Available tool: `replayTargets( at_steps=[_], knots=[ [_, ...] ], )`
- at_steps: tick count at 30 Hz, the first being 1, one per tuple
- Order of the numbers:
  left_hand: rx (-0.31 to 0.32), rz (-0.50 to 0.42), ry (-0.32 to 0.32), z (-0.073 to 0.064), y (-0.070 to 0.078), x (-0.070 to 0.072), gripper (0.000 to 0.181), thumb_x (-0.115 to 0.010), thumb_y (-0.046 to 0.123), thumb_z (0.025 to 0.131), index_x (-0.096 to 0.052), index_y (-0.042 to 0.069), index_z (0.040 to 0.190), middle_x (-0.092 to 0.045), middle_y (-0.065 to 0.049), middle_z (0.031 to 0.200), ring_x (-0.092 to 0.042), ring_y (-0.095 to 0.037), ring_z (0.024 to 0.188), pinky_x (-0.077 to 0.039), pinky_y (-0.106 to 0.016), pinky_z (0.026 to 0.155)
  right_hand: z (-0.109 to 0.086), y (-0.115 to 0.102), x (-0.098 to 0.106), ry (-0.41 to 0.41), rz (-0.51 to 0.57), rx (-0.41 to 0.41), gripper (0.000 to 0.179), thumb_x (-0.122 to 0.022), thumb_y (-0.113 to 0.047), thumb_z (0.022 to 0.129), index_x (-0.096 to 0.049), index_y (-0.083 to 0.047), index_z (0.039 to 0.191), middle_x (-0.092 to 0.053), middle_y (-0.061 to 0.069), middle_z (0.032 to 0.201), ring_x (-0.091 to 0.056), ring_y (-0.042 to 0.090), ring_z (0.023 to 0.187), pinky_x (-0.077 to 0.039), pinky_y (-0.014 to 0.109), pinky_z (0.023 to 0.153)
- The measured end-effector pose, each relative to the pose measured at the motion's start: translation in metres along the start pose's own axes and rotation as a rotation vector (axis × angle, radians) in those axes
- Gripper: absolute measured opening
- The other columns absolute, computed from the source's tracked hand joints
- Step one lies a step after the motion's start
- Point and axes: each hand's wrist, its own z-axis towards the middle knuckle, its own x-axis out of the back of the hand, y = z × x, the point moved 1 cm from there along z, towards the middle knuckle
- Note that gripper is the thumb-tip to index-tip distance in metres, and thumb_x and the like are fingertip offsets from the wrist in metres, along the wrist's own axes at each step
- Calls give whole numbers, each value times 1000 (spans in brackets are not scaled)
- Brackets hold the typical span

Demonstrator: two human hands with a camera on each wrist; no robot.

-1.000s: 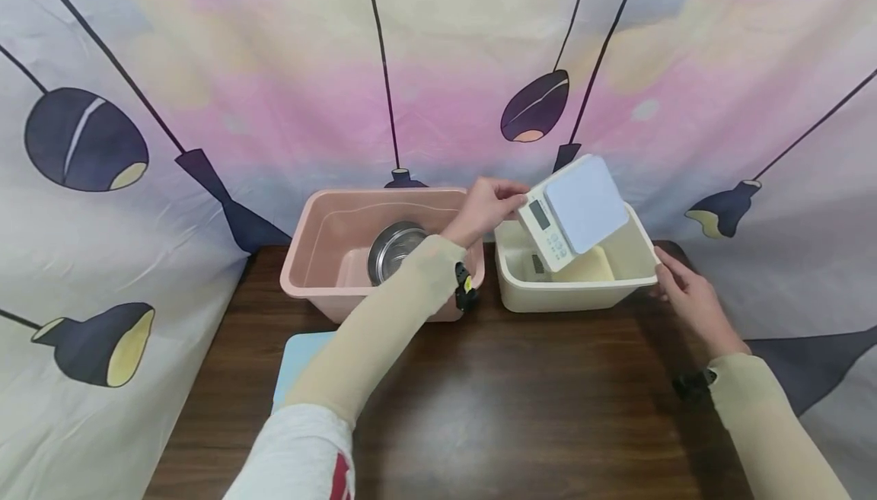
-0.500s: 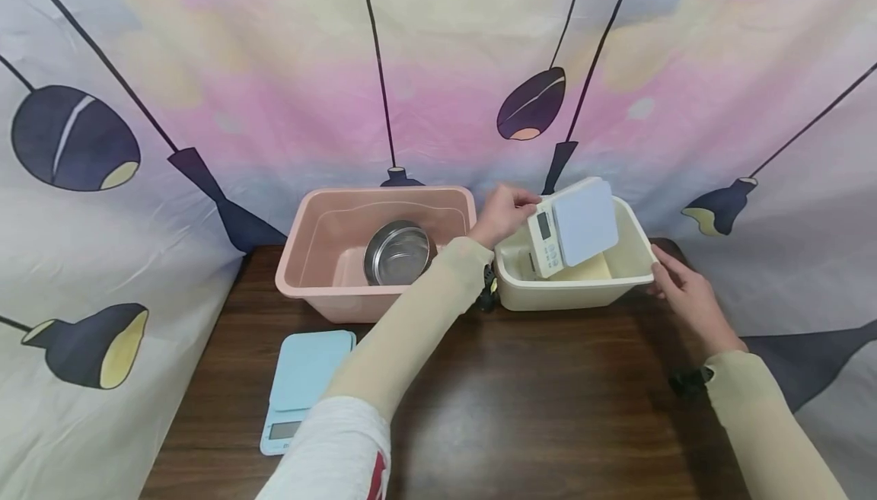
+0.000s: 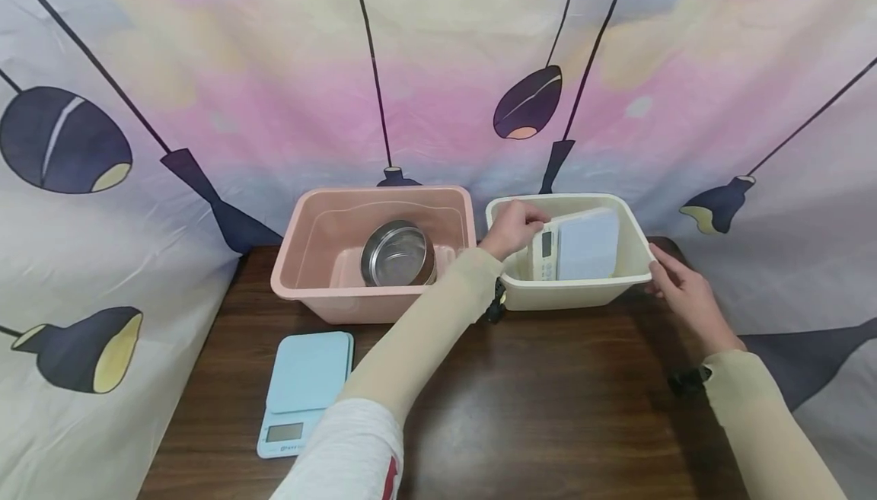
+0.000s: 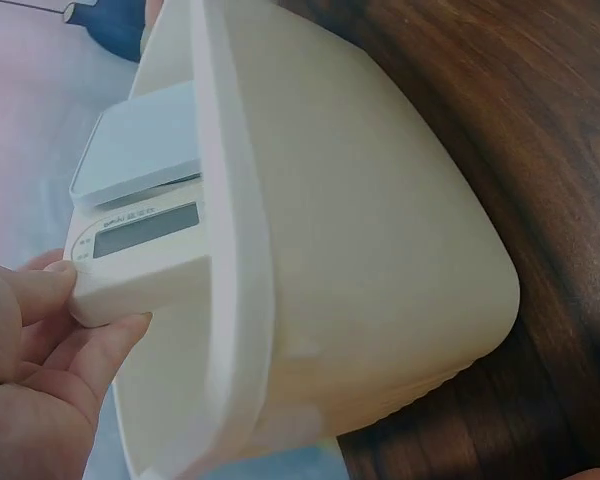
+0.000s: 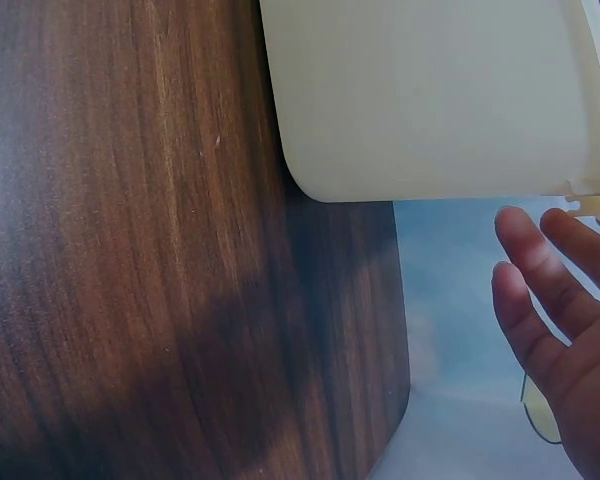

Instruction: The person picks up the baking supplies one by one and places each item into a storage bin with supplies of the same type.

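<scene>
My left hand pinches the display end of a white digital kitchen scale, thumb and fingers on its edge. The scale is tilted inside the cream bin, its pale platform toward the right. In the left wrist view, the scale's display faces up beside the bin rim and the left fingers hold its corner. My right hand holds the bin's right rim; in the right wrist view several fingers extend below that rim, with the thumb out of sight. What lies under the scale is hidden.
A pink bin stands to the left, holding round metal bowls or pans. In front of it, a light blue kitchen scale lies on the dark wooden table. A printed curtain hangs behind.
My left hand has lowered the white kitchen scale into the cream bin, covering another scale seen there earlier. The left arm shifted right, uncovering the blue scale. My right hand stays at the rim.
</scene>
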Motion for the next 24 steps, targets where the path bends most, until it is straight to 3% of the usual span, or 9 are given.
replayTargets(
  at_steps=[7,12,24],
  knots=[
    [-14,-42,-24,1,-2,-12,25,-59,2,105,-77,2,122,-75,-12,123,-69,-20,116,-56,-20,94,2,1,0,12,1,13,54,-47,-31,112,-38,-10,161,-69,23,98,-64,1,78,-49,11,62],
    [-11,-56,-43,1,-5,-14,25,-59,3,106,-76,3,124,-75,-11,125,-68,-20,118,-55,-21,98,1,-3,0,-2,0,-4,56,-47,-35,112,-36,-13,163,-68,24,102,-65,8,83,-50,12,65],
    [55,-77,-61,4,-9,-20,25,-60,5,105,-76,5,125,-74,-9,126,-68,-20,119,-56,-23,99,1,-2,-1,-10,-16,-8,55,-45,-32,113,-36,-10,162,-68,24,105,-65,8,83,-52,12,65]
  ],
)
